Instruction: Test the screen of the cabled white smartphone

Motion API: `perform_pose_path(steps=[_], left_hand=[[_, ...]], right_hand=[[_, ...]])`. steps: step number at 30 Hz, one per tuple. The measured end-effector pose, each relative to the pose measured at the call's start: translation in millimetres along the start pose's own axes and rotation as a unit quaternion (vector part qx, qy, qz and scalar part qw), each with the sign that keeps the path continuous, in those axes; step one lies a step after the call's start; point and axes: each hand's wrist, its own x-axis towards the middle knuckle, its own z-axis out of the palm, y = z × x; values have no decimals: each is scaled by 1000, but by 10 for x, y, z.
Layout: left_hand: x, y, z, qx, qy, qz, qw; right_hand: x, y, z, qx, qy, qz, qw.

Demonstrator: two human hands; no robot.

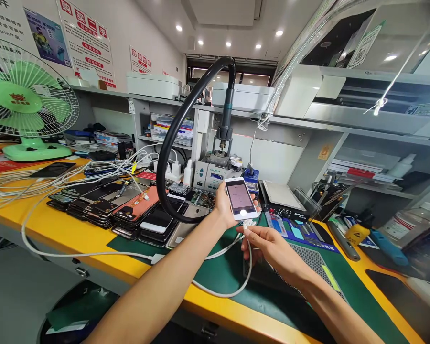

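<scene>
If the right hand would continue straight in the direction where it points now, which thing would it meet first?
Most likely the lower end of the white phone, held in the left hand; the right hand points toward it, holding the white cable. Depth is hard to judge here.

the bare, long left forearm (165, 277) reaches up from the lower left on a slant, its wrist nearly in line, to a cupped left hand (222, 205) whose thumb lies along the near side while fingertips (258, 209) show at the far side, curled in a hold. the bare right forearm (315, 286) slants in from the lower right. its right hand (263, 239) sits just below the left, thumb and forefinger pinched together, the other fingers bent underneath.
</scene>
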Motion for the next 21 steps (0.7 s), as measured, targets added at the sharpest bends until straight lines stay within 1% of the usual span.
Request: perform_pose_path(steps=[3,8,15,21], left_hand=[[-6,-20,-5,-2,-8,-9,1000],[19,-69,-26,1,-27,-16,1000],[35,-88,-52,8,-54,-17,998],[29,-79,-55,15,-71,-22,997]], right_hand=[[-23,-29,-7,51,-19,22,998],[-16,5,2,99,-20,41,994],[-15,33,0,86,-21,47,995],[-17,23,-7,75,-5,49,996]])
